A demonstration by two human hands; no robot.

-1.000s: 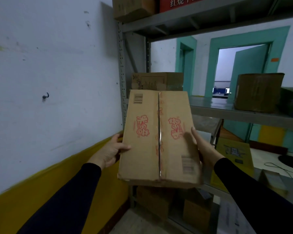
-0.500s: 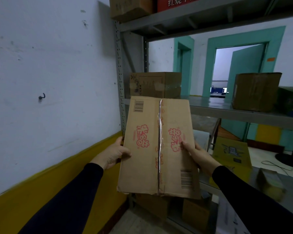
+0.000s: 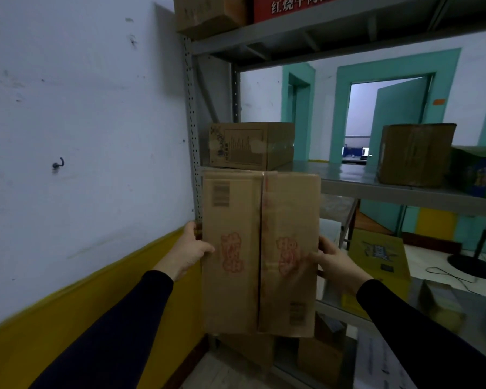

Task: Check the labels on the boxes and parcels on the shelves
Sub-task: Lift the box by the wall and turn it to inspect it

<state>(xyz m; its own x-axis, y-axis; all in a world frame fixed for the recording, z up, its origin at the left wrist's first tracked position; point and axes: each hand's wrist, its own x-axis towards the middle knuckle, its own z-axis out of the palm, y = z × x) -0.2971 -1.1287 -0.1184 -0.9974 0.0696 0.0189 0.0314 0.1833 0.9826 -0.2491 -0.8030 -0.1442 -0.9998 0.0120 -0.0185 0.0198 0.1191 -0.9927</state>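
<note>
I hold a flat cardboard box (image 3: pixel 260 251) upright in front of the metal shelf unit (image 3: pixel 404 192). It has a taped centre seam, red printed characters and two barcodes facing me. My left hand (image 3: pixel 190 249) grips its left edge, thumb on the front. My right hand (image 3: pixel 333 259) grips the right edge, fingers curled onto the front face. The box's top edge reaches the middle shelf level.
A printed carton (image 3: pixel 250 146) stands behind on the middle shelf, with a brown box (image 3: pixel 415 154) and a green box (image 3: pixel 480 172) to the right. A yellow box (image 3: pixel 379 256) lies on the lower shelf. More cartons sit on the top shelf and near the floor. The wall is on the left.
The box has turned from a slight tilt to straight upright and looks closer to me. My right hand slid from the front face toward the right edge.
</note>
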